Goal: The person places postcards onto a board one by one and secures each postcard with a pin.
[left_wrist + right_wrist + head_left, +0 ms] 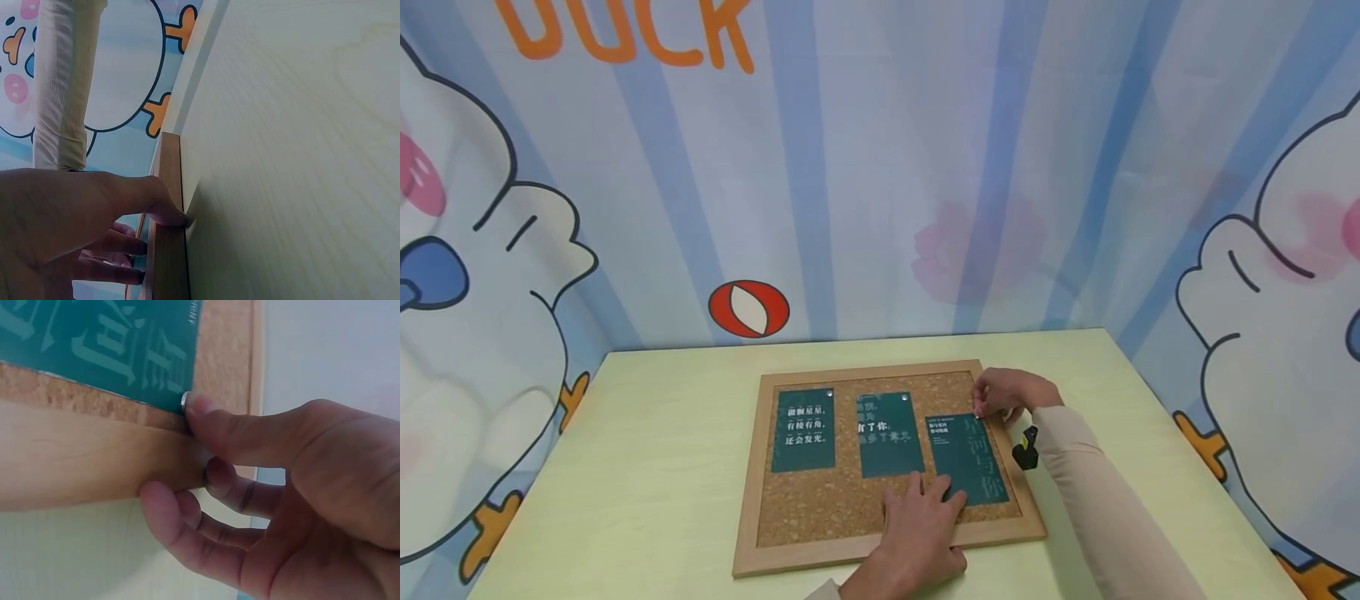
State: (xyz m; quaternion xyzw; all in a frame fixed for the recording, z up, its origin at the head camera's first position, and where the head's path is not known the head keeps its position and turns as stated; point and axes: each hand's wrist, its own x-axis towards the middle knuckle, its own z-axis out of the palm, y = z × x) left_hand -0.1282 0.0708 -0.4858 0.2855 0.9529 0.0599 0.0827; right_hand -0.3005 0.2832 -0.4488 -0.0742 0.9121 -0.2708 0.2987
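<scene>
A wood-framed corkboard lies on the table, bearing three dark-green printed cards. At the top right corner of the right-hand card, my right hand has its thumb on a small silvery thumbtack. Its other fingers curl beside the wooden frame. Spread over the board's lower part, my left hand has fingertips near that card's lower left edge. The left thumb rests against the frame's outer side.
The left card and middle card each have a tack at the top right corner. Pale yellow tabletop surrounds the board. A blue-striped cartoon curtain stands behind, and a black device sits at my right wrist.
</scene>
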